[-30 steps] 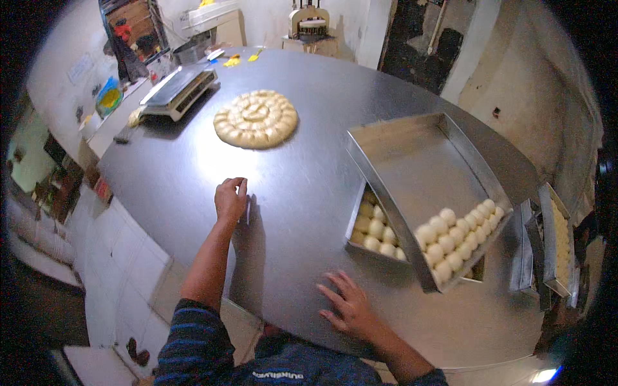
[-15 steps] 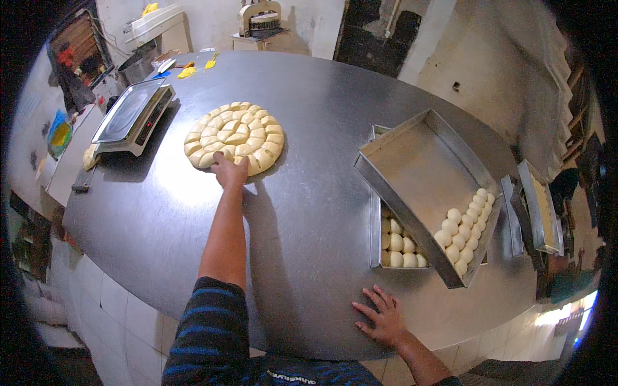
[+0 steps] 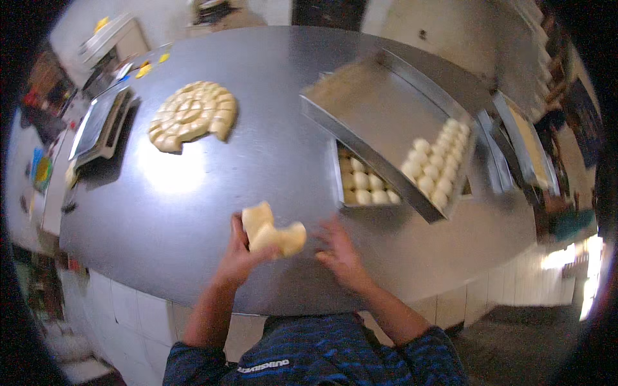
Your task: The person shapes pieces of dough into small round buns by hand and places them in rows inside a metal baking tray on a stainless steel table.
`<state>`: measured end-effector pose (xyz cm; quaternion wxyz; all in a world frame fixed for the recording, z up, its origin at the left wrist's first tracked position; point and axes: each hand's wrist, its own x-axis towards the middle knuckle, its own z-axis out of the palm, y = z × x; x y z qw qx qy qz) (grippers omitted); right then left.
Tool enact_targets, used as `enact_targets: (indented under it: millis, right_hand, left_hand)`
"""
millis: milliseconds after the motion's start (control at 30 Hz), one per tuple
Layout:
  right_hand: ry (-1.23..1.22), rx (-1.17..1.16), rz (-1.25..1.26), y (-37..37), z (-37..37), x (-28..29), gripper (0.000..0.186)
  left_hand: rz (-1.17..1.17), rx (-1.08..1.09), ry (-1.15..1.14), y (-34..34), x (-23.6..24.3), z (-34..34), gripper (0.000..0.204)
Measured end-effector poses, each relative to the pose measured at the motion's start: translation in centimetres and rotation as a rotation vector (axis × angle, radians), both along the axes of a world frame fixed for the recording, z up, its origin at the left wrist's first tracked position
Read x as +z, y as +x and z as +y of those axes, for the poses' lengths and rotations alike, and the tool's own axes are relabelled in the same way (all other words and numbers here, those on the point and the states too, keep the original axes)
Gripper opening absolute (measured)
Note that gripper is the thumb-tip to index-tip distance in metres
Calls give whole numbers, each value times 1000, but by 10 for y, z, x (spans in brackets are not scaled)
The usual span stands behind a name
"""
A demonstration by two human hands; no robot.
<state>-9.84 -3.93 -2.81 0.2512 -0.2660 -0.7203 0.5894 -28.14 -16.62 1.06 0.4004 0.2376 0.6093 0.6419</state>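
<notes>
My left hand grips a pale piece of dough, cut into joined chunks, just above the near part of the table. Close to its right side is my right hand, blurred, fingers apart and holding nothing. Farther off to the left lies a round slab of dough, scored into many pieces, with a gap in its near edge. On the right, a metal tray holds rows of smooth dough balls along its right side. It rests askew on another tray, where more dough balls show.
A flat scale stands at the table's left edge. Yellow scrapers lie at the far left. More trays are at the far right. The steel table has a curved-looking near edge by my body.
My left hand has drawn back from the round slab with a dough piece, leaving a gap there. My right hand has lifted off the table and moved in beside it. The view has shifted.
</notes>
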Motion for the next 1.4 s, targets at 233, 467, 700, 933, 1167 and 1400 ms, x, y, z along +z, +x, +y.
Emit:
enact_targets:
  millis: [233,467,700,933,1167,1400]
  right_hand:
    - [-232,-97,-238,83,12,35,25]
    - [848,-304,-795,152,56,-1,34]
    - [767,-233,-609,176,40,-33,33]
    - [852,-466,-572,161,75,-30,33]
    - [808,-863,-582,202,161,-37,30]
    - [760,-537,-525,247,149,-45,31]
  left_hand:
    - [172,116,-20,39,1,-21,74]
    - [-325,201,113,25,-4,-21,79]
    - [-170,47,87,29,-14,-9,40]
    - [-118,-70,27,57,-2,14,33]
    - [-148,-116,17,70,5,42,36]
    - [-112,-189,-16,98,9,78,41]
